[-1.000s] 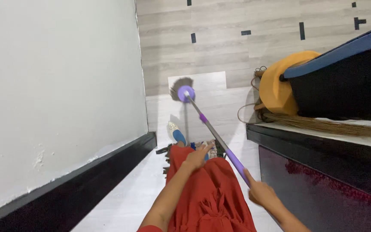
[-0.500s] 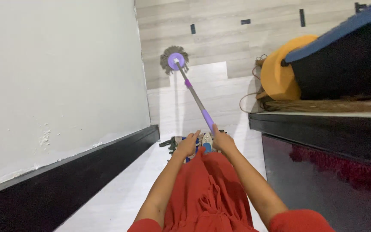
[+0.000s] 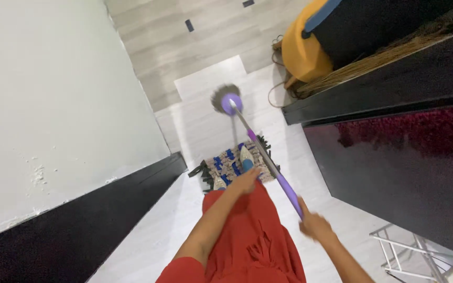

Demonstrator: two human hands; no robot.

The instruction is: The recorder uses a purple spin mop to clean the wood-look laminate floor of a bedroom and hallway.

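Two bare hands work one long mop with a grey metal shaft and purple grips (image 3: 260, 152). The right hand (image 3: 314, 225) is wrapped shut around the lower purple sleeve of the shaft, though motion blur hides the exact lie of the fingers. The left hand (image 3: 246, 182) sits higher up the shaft, fingers curled loosely against it; whether it truly clasps the pole or only steadies it cannot be told.

Beyond the left hand the shaft slants away to the round purple mop head with its grey fringe (image 3: 228, 101), which rests on the pale grey plank floor (image 3: 200, 126), well apart from both hands. Just beyond the left hand lies a small woven mat in blue and beige with a dark fringe (image 3: 226, 163), and a light shoe with a blue inside (image 3: 246, 157) stands on it. A red garment (image 3: 247, 236) hangs between the two arms.

To the left of the hands rises a white wall (image 3: 48, 105) with a black skirting board (image 3: 79, 220). To the right stands a glossy black and dark red cabinet (image 3: 405, 157), and beyond it an orange-yellow rounded object (image 3: 302, 50) beside straw broom bristles (image 3: 373, 60). A white wire rack (image 3: 415, 254) stands right of the right hand.
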